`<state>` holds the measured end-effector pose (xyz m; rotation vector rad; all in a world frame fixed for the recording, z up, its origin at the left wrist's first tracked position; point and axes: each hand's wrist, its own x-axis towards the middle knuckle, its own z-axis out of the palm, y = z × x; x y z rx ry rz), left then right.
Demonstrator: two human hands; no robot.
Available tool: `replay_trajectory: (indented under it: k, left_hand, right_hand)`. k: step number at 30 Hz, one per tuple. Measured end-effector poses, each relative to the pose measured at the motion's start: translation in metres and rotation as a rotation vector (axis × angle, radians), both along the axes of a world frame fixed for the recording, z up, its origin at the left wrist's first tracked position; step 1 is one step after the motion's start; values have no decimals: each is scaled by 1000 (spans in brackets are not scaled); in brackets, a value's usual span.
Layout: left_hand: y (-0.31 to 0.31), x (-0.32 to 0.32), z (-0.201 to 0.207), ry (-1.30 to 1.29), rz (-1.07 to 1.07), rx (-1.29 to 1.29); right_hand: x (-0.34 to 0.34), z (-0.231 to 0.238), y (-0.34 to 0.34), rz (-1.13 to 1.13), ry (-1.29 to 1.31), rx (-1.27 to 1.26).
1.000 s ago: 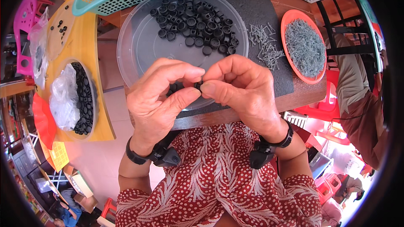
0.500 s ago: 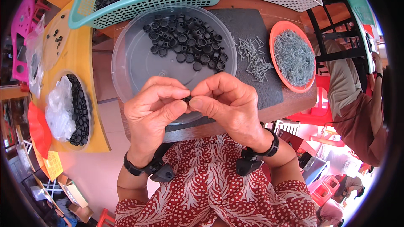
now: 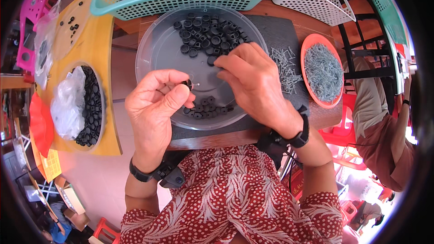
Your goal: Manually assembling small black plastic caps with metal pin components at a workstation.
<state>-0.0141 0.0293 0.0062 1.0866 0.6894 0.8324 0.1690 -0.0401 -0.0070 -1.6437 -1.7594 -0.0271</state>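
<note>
My left hand (image 3: 158, 92) pinches a small black plastic part (image 3: 186, 84) between thumb and fingers. A silver screw (image 3: 195, 84) sticks out of that part, pointing right. Over the clear round tub (image 3: 149, 58), my right hand (image 3: 255, 81) reaches in with thumb and forefinger closed at a round black cap (image 3: 211, 60). Several more black caps (image 3: 205, 36) are heaped on the tub's far side, partly behind that hand. Near the tub's front edge lies a smaller group of black pieces (image 3: 208, 108).
Loose screws (image 3: 285, 70) lie on a dark mat right of the tub, beside an orange plate (image 3: 308, 45) full of screws. A green basket (image 3: 190, 7) and a white basket (image 3: 312, 7) stand behind. On a yellow table (image 3: 106, 108) at left sits a container of black parts. Another person is at right.
My hands were together over the tub's near edge; now they are apart. The right has moved up and away to the caps. The left keeps the black part, its screw now visible.
</note>
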Motion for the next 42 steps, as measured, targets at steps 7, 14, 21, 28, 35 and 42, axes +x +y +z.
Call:
replay_trajectory:
  k: [7, 14, 21, 28, 35, 42]
  left_hand:
    - [0, -3, -5, -35, -6, -32]
    - [1, -4, -5, -58, 4, -53]
    - [-3, -1, -2, -94, 31, -90]
    - [-13, 7, -3, -180, 6, -122]
    - [-19, 6, -3, -74, 20, -22]
    - [-28, 12, 5, -14, 52, 114]
  right_hand:
    - [0, -5, 30, 99, -327, -66]
    - [0, -4, 29, 125, -233, -58]
    - [-16, 19, -1, 75, 377, -134]
    - [-23, 20, -17, 67, 1227, -266]
    - [-23, 16, -22, 61, 1485, -350]
    - [-21, 12, -26, 131, 1575, -340]
